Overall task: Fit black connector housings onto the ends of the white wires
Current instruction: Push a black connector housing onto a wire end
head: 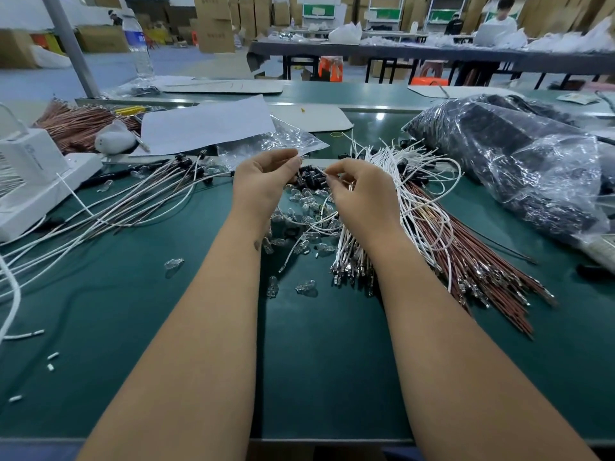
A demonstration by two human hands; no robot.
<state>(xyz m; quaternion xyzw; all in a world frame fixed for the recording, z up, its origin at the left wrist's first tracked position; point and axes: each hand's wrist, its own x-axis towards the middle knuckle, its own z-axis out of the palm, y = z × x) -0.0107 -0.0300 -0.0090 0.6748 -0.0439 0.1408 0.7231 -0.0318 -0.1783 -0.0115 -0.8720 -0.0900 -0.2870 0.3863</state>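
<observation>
Left hand: fingers curled, pinching something small; too small to identify. Right hand: fingers pinching the end of one white wire, held just above the pile of black connector housings between the hands.

Progress, judged: finished wires with black ends fan out to the left; a larger bundle of unfitted white wires lies right on the surface. Much remains.

Containers: clear bag far right, dark parts inside, unidentifiable. Smaller clear bag behind the hands; contents unclear.
</observation>
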